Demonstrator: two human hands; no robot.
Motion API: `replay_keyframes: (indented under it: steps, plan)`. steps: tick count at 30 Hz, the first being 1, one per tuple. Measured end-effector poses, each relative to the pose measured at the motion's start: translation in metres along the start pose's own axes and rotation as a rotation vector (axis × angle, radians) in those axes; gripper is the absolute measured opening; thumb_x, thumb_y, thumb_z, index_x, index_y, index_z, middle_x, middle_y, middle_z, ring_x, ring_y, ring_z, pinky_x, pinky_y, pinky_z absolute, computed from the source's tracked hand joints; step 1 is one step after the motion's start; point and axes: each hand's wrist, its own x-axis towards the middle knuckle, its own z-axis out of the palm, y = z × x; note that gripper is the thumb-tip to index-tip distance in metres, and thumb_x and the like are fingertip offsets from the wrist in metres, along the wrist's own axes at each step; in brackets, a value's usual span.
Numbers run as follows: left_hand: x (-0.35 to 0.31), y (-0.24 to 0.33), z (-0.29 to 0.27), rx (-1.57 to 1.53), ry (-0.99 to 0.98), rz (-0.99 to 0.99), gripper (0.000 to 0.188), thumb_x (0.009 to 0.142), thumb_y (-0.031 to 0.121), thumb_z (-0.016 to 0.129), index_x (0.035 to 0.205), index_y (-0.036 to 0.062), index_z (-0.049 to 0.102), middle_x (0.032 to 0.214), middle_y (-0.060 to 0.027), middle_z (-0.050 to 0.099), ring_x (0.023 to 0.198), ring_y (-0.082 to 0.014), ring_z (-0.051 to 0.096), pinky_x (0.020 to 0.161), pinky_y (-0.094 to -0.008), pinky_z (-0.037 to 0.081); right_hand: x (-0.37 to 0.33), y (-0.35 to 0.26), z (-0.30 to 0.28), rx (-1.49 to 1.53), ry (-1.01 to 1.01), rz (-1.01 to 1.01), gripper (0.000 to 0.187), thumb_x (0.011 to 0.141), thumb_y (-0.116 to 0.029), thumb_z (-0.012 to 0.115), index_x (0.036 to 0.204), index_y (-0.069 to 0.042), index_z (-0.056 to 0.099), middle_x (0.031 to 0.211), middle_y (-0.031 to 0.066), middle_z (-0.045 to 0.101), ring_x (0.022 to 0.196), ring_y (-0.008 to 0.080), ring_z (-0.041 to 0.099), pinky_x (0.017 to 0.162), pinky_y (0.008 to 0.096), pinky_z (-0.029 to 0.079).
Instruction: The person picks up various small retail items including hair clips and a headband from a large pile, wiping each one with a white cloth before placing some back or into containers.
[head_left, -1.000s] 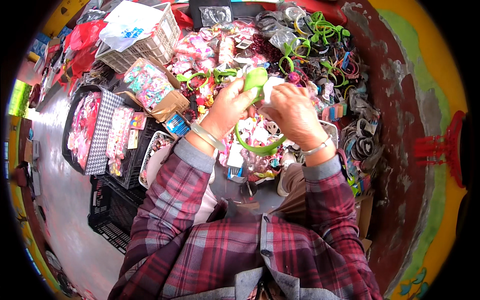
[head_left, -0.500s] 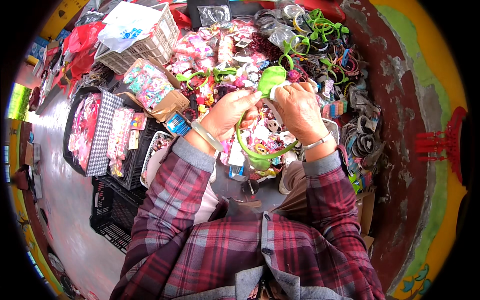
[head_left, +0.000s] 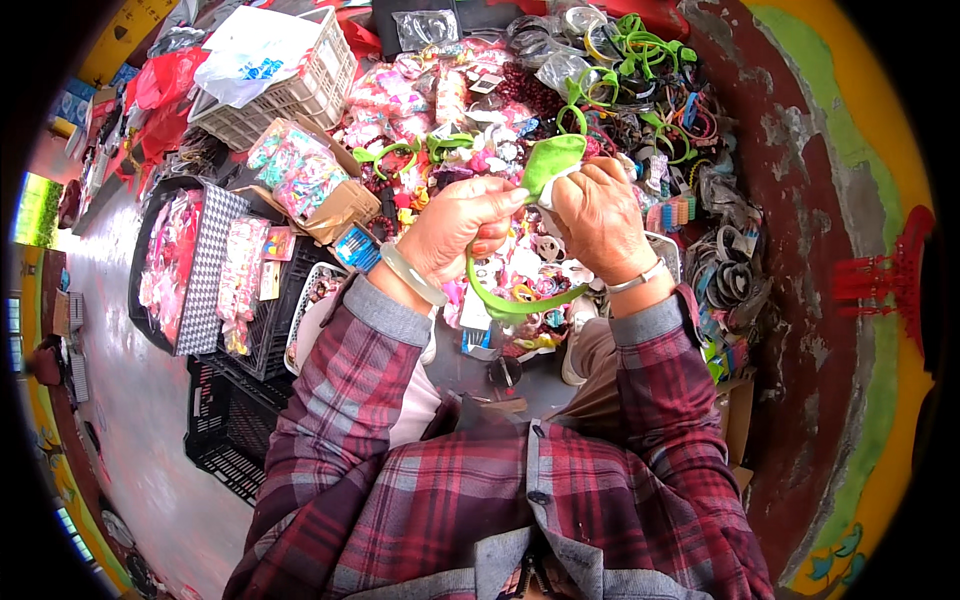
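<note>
A green headband (head_left: 525, 303) with a leaf-shaped fabric ear (head_left: 553, 160) is held up between my hands over a heap of hair accessories. My left hand (head_left: 455, 230) is closed, thumb and forefinger pinching the headband at the base of the ear; its band curves down below both hands. Against the ear's lower right edge, my right hand (head_left: 605, 220) is closed in a fist on a small white cloth-like piece (head_left: 547, 193), mostly hidden by the fingers. Whether the white piece is part of the headband I cannot tell.
More green headbands (head_left: 650, 55) lie at the far right of the heap. At left stand a pale plastic crate (head_left: 325, 75), a cardboard box (head_left: 345, 210) of packets, a houndstooth bin (head_left: 208, 270) and a black crate (head_left: 225, 420). A worn wall (head_left: 800, 240) rises at right.
The ear of the headband has tilted and moved slightly to the right, and its band has shifted a little left. Both hands keep their grip in nearly the same place.
</note>
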Motion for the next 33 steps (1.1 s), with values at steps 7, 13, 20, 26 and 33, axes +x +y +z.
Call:
replay_keyframes:
  steps: [7, 13, 20, 26, 33]
  plan:
    - [-0.002, 0.001, -0.013, -0.096, -0.031, 0.083, 0.016, 0.087, 0.017, 0.055, 0.095, 0.0038, 0.052, 0.057, 0.0034, 0.039, 0.046, -0.0046, 0.033, 0.042, -0.0190, 0.026, -0.016, 0.026, -0.001, -0.001, 0.060, 0.070, 0.023, 0.071, -0.018, 0.065, 0.068, -0.008, 0.045, 0.064, 0.0077, 0.051, 0.064, 0.0256, 0.053, 0.065, 0.0365, 0.040]
    - [-0.004, 0.005, -0.004, 0.156, 0.016, 0.252, 0.042, 0.088, 0.016, 0.053, 0.125, 0.0031, 0.038, 0.092, -0.0057, 0.059, 0.080, -0.0147, 0.061, 0.064, -0.0247, 0.051, -0.014, 0.028, -0.006, 0.061, -0.001, 0.128, 0.023, 0.072, -0.019, 0.065, 0.068, -0.007, 0.046, 0.062, 0.0075, 0.050, 0.065, 0.0268, 0.053, 0.063, 0.0375, 0.039]
    - [0.010, -0.004, -0.012, -0.119, -0.084, 0.201, 0.032, 0.092, 0.016, 0.045, 0.120, 0.0023, 0.046, 0.110, -0.0093, 0.057, 0.086, -0.0198, 0.061, 0.062, -0.0256, 0.050, -0.021, 0.027, 0.001, 0.135, -0.150, 0.349, 0.025, 0.076, -0.022, 0.064, 0.066, -0.005, 0.049, 0.062, 0.0127, 0.053, 0.062, 0.0334, 0.053, 0.056, 0.0424, 0.041]
    - [0.016, -0.009, -0.028, -0.111, 0.091, 0.161, 0.032, 0.093, 0.019, 0.040, 0.120, 0.0012, 0.045, 0.113, -0.0111, 0.055, 0.093, -0.0224, 0.057, 0.067, -0.0273, 0.046, -0.018, 0.034, -0.018, 0.292, 0.052, 0.520, 0.019, 0.084, -0.020, 0.055, 0.087, 0.000, 0.056, 0.080, 0.0170, 0.057, 0.072, 0.0329, 0.055, 0.065, 0.0399, 0.044]
    - [0.015, -0.033, 0.002, -0.070, -0.019, 0.159, 0.024, 0.093, 0.012, 0.039, 0.111, 0.0030, 0.052, 0.101, -0.0063, 0.058, 0.083, -0.0138, 0.057, 0.066, -0.0259, 0.046, 0.001, -0.026, 0.019, 0.230, 0.107, 0.225, 0.027, 0.084, -0.023, 0.050, 0.099, -0.001, 0.056, 0.100, 0.0155, 0.057, 0.099, 0.0311, 0.052, 0.089, 0.0381, 0.036]
